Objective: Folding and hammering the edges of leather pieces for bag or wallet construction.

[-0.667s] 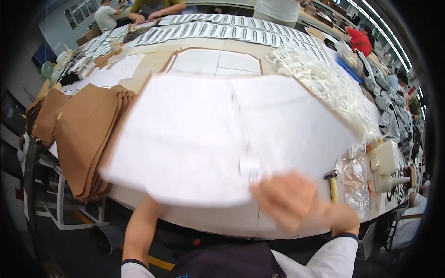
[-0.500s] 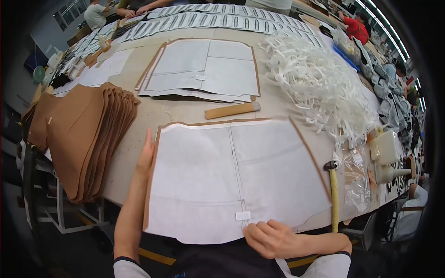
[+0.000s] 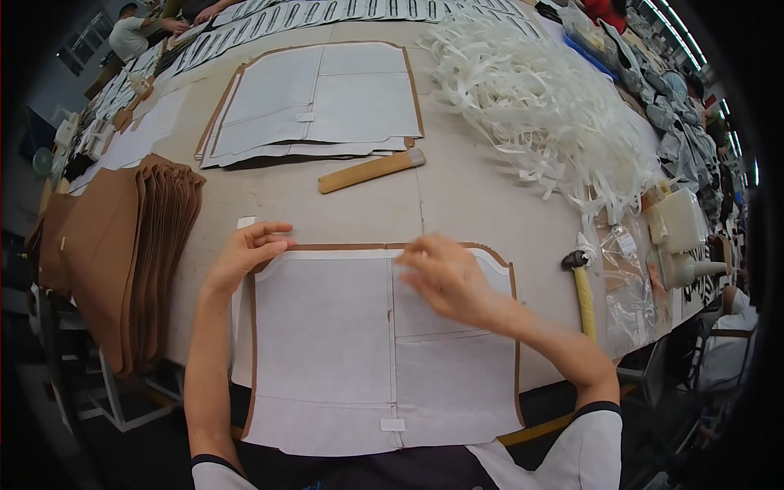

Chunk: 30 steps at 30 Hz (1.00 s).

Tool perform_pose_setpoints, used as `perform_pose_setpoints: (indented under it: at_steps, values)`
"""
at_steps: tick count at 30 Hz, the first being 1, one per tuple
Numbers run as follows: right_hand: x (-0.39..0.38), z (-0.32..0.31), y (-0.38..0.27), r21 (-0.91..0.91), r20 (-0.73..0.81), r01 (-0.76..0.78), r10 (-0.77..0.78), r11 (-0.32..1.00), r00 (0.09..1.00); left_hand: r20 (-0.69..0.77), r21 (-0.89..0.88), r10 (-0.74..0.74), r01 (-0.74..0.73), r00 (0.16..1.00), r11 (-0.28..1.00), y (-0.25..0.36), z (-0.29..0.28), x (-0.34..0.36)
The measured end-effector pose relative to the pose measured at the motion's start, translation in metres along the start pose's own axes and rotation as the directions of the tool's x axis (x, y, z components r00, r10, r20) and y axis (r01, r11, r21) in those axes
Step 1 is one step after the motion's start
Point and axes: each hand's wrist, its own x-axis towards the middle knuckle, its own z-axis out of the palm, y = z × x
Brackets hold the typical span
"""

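A leather-like panel (image 3: 327,343) with a whitish back and brown edges lies in front of me, its near part reaching over the table edge toward my body. A seam runs down its middle to a small white tab (image 3: 392,425). Just under the brown top edge, a brighter white band (image 3: 343,255) follows the curve. My left hand (image 3: 245,257) rests at the top left corner, fingers stretched and slightly apart. Over the upper right half hovers my right hand (image 3: 445,278), its fingers blurred by motion; whether they hold anything is unclear.
Brown panels (image 3: 106,245) hang in a stack at the left. Beyond lie more white-backed panels (image 3: 278,98) and a tan bar (image 3: 371,170). A heap of white strips (image 3: 547,106), a yellow-handled hammer (image 3: 584,298), a clear bag (image 3: 627,278) and a white bottle (image 3: 678,220) occupy the right.
The panel now sits squarer to me, with the white band showing at its top. My left hand moved up to its corner; my right hand went from the near edge to the upper part.
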Motion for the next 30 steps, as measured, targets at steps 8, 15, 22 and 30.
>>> perform_pose_setpoints:
  at_steps: [8,15,22,30]
  values:
    - [0.032,0.027,0.036,0.047,0.061,-0.185,0.182,0.982,0.981,0.238,0.393,0.257,-0.335,0.937,0.856,0.022,0.032,0.014]
    - [0.03,0.033,0.042,0.054,0.074,-0.187,0.183,0.981,0.98,0.301,0.447,0.423,-0.518,0.855,0.729,0.023,0.103,0.039]
    - [0.022,0.039,0.047,0.087,-0.046,-0.119,0.123,0.989,0.991,0.277,0.525,0.695,-0.711,0.663,0.468,-0.001,0.11,0.047]
    - [0.013,0.04,0.058,0.148,-0.079,0.073,-0.062,0.986,0.995,0.292,0.545,0.807,-0.782,0.513,0.3,-0.016,0.108,0.047]
